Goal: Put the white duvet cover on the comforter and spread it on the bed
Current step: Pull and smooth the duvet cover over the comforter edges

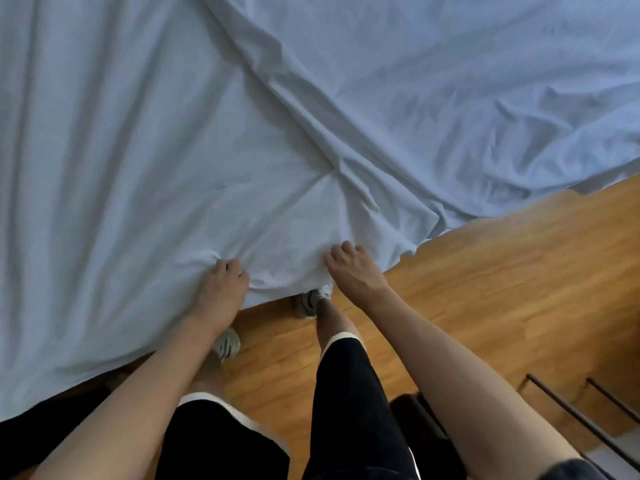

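Two bare forearms reach down and forward from the bottom edge, above black knee-length shorts with a white hem [349, 386] and a pair of grey-and-white sneakers [227, 344] standing on the honey-coloured wooden plank floor [502, 278]. The white, creased cotton duvet cover [180, 140] lies ahead of the feet and fills the upper and left parts of the view, its near edge hanging just over the toes. The left hand [223, 282] has its fingers curled into that near edge, bunching a fold of the cover. The right hand [349, 268] grips the same edge just to the right of the left hand, fingers tucked into the cloth. From between the hands a thick ridge of gathered fabric runs diagonally up across the cover. Right of the cover's edge, thin dark metal bars [568, 417] slant across the floor.
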Demonstrator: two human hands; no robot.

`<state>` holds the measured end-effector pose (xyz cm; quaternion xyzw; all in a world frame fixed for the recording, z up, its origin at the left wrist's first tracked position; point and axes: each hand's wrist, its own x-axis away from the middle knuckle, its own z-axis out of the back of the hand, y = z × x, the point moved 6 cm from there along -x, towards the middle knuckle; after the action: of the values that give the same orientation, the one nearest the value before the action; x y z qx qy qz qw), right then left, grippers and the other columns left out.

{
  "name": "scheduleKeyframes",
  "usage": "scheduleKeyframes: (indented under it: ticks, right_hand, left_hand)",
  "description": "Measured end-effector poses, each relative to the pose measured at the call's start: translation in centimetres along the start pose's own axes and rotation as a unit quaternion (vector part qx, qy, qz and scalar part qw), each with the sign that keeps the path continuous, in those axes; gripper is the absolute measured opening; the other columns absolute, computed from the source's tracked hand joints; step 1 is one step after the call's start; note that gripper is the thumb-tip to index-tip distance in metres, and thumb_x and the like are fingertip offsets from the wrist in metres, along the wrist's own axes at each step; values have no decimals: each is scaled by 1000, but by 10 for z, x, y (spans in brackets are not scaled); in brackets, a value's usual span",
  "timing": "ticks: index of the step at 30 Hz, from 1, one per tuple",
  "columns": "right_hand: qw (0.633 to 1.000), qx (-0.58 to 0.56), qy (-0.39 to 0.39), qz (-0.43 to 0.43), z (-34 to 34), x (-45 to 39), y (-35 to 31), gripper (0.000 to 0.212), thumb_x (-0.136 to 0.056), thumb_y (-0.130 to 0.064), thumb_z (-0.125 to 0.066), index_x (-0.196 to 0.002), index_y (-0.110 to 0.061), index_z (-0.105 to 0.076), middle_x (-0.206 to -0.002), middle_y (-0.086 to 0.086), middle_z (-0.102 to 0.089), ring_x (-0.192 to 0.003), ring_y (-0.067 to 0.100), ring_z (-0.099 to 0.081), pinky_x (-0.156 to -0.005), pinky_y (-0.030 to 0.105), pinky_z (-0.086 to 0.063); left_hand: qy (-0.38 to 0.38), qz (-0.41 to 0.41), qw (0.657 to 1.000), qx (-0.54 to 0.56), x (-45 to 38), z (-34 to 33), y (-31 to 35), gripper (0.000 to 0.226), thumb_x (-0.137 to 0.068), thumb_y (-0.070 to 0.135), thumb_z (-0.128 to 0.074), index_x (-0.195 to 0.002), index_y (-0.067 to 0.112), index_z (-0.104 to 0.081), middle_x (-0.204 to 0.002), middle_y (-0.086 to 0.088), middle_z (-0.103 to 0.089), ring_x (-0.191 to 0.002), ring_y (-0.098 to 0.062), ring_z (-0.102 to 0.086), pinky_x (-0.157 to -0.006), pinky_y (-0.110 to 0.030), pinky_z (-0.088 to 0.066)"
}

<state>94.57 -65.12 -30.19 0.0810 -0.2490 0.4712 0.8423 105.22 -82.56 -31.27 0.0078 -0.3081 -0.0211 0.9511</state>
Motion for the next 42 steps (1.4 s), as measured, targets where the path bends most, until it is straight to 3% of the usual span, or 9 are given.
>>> scheduleKeyframes:
  ticks: [3, 8, 11, 13, 16, 19, 22, 27, 42]
  right_hand:
    - [998, -47, 11, 36, 3, -3, -4, 30, -53, 0, -78, -73, -10, -58, -67, 5, -54, -61, 23, -53, -51, 31, -42]
    - [989, -128, 47, 53, 8, -5, -30, 20, -66, -2, -74, -74, -10, -57, -70, 5, -52, -60, 22, -48, -53, 31, -39]
    - [982, -158, 88, 59, 18, -17, -39, 11, -80, -6, -68, -90, -5, -64, -90, 10, -61, -77, 28, -58, -65, 37, -50]
    - [980, -145, 127, 53, 30, -33, -37, 24, -82, -10, -68, -105, -6, -65, -110, 15, -63, -98, 33, -60, -85, 40, -48]
    - [978, -105, 170, 62, 49, -74, -28, 43, -88, -17, -56, -131, -14, -57, -138, 21, -50, -126, 40, -47, -107, 50, -35]
    - [982, -52, 170, 59, 65, -122, -1, 50, -92, -29, -45, -141, -23, -49, -149, 20, -38, -136, 42, -34, -112, 56, -22]
    - [986, -57, 52, -146, 50, -147, 65, 62, -96, -47, -42, -152, -25, -26, -162, 9, -12, -148, 37, -8, -116, 54, -2]
    - [902, -180, -17, -392, 41, -124, 100, 75, -94, -59, -38, -154, -29, -5, -161, 13, 8, -147, 39, 3, -114, 60, -2]
    - [936, -239, -112, -233, 135, -35, -205, 52, -99, -33, -45, -144, -10, -34, -152, 16, -28, -138, 33, -28, -110, 41, -28]
  left_hand:
    - [4, -67, 997, 39, 4, 8, 0, 39, -38, -12, -85, -64, 4, -61, -70, -13, -56, -62, -30, -59, -44, -34, -48]
    - [-185, -130, 973, 38, 46, -21, 21, 26, -87, -2, -55, -111, 9, -57, -113, -8, -55, -102, -22, -55, -81, -31, -45]
    - [-278, -127, 950, 64, 56, -27, 15, 23, -99, 18, -43, -112, 9, -59, -117, -7, -56, -105, -23, -55, -83, -33, -43]
    - [-212, -70, 964, 145, 46, -17, 0, 39, -98, 39, -34, -105, 13, -63, -109, -3, -59, -99, -21, -58, -76, -31, -43]
    - [92, 5, 980, 179, 16, 24, -38, 41, -94, 30, -32, -105, 8, -65, -105, -8, -61, -94, -28, -61, -69, -36, -52]
    - [177, 22, 978, 106, -22, 38, -69, 38, -93, 17, -47, -129, 6, -54, -132, -23, -50, -123, -40, -47, -96, -51, -45]
    - [52, 111, 987, 100, -44, 13, -104, 60, -94, 37, -55, -148, 18, -37, -153, -22, -28, -139, -44, -26, -103, -65, -27]
    - [-119, 252, 946, 166, -18, -11, -129, 75, -98, 55, -35, -155, 23, 4, -159, -19, 12, -146, -43, 3, -110, -61, -22]
    - [-81, 135, 942, 296, 196, 38, -164, 44, -100, 25, -37, -141, 10, -41, -144, -12, -42, -131, -29, -38, -105, -39, -35]
